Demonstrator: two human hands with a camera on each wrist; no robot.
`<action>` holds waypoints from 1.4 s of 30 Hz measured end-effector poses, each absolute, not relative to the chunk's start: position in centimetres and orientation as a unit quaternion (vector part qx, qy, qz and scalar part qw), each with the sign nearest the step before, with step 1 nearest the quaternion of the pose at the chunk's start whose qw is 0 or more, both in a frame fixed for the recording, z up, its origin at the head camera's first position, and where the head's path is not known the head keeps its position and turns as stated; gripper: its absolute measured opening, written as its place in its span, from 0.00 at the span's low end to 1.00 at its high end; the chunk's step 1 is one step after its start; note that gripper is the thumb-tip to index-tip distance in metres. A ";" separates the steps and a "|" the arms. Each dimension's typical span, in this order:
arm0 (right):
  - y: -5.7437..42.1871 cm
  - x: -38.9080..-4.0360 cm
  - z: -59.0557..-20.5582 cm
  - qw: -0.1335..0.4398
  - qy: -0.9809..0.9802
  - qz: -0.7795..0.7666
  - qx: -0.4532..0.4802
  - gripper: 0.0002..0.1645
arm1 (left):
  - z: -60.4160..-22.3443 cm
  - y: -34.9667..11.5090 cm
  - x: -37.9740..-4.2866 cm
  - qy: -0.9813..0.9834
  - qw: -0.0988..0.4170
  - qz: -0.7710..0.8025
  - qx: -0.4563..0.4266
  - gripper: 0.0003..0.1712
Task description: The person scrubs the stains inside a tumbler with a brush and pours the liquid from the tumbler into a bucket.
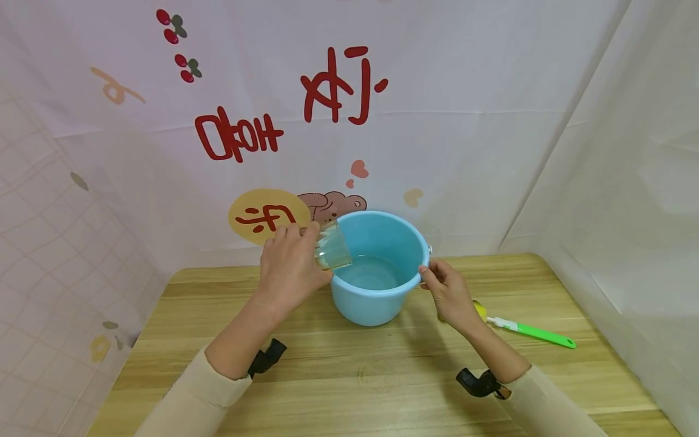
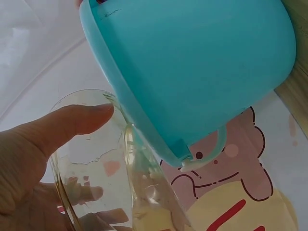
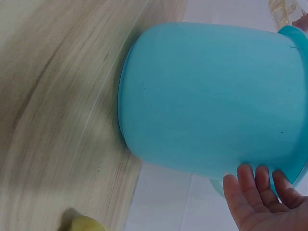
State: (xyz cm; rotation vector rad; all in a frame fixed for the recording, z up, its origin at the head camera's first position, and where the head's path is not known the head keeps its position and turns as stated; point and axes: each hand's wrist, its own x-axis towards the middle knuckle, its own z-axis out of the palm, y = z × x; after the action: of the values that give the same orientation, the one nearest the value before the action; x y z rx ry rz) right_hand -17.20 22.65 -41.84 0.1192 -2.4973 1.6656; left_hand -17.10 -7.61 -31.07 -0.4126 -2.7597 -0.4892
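Observation:
A light blue plastic bucket [image 1: 382, 303] [image 2: 192, 62] [image 3: 211, 101] stands on the wooden table [image 1: 349, 382] with water in its bottom. My left hand [image 1: 289, 264] [image 2: 33, 159] grips a clear glass [image 1: 332, 247] [image 2: 120, 178], tilted over the bucket's left rim with its mouth toward the inside. My right hand [image 1: 448, 291] [image 3: 260, 202] rests at the bucket's right rim by the handle mount, fingers curled round the rim's edge.
A bottle brush with a green handle [image 1: 537, 332] and yellow head [image 3: 84, 224] lies on the table to the right of my right wrist. White printed cloth walls close in the back and both sides. Bare table lies in front of the bucket.

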 end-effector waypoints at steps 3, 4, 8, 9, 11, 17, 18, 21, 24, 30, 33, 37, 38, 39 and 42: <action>22.6 -17.2 -41.8 0.068 -0.830 0.552 0.039 0.24 | -31.0 -7.6 -17.1 -0.964 0.152 -0.166 -0.143 0.45; 22.6 -17.2 -41.8 0.068 -0.830 0.552 0.040 0.24 | -31.0 -7.5 -17.1 -0.964 0.152 -0.165 -0.143 0.45; 22.6 -17.2 -41.7 0.066 -0.830 0.552 0.040 0.24 | -31.0 -7.5 -17.1 -0.965 0.151 -0.162 -0.144 0.44; 22.6 -17.1 -41.7 0.065 -0.830 0.553 0.040 0.24 | -31.0 -7.5 -17.1 -0.965 0.151 -0.161 -0.144 0.44; 22.6 -17.2 -41.7 0.065 -0.830 0.552 0.040 0.25 | -30.9 -7.5 -17.1 -0.965 0.151 -0.160 -0.144 0.44; 22.7 -17.1 -41.8 0.066 -0.832 0.549 0.041 0.25 | -30.9 -7.4 -17.1 -0.966 0.149 -0.155 -0.144 0.46; 22.7 -17.1 -41.8 0.066 -0.833 0.548 0.041 0.25 | -30.9 -7.4 -17.1 -0.966 0.149 -0.154 -0.144 0.46; 22.7 -17.2 -41.9 0.066 -0.832 0.550 0.043 0.25 | -30.9 -7.3 -17.2 -0.967 0.150 -0.150 -0.144 0.46; 22.7 -17.2 -41.9 0.067 -0.831 0.550 0.044 0.25 | -30.8 -7.3 -17.2 -0.967 0.150 -0.148 -0.143 0.47; 22.7 -17.1 -41.9 0.069 -0.830 0.552 0.046 0.24 | -30.7 -7.1 -17.2 -0.969 0.147 -0.144 -0.140 0.48; 22.7 -17.2 -41.9 0.070 -0.829 0.553 0.048 0.24 | -30.6 -7.1 -17.2 -0.969 0.145 -0.140 -0.141 0.49; 22.8 -17.2 -41.9 0.070 -0.830 0.551 0.050 0.24 | -30.5 -7.1 -17.1 -0.970 0.144 -0.136 -0.142 0.49; 22.8 -17.2 -41.9 0.070 -0.830 0.552 0.050 0.24 | -30.5 -7.0 -17.1 -0.970 0.143 -0.136 -0.142 0.50; 22.8 -17.2 -41.9 0.070 -0.830 0.551 0.051 0.24 | -30.5 -7.0 -17.1 -0.970 0.143 -0.137 -0.142 0.50; 22.8 -17.2 -41.8 0.070 -0.830 0.551 0.049 0.24 | -30.5 -7.0 -17.1 -0.970 0.142 -0.138 -0.143 0.50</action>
State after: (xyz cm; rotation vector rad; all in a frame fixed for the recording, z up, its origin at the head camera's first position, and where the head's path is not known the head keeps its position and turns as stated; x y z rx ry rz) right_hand -17.18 22.76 -41.85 0.1475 -2.4972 1.6578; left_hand -17.07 -7.01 -30.52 -0.4138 -2.7975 -0.3986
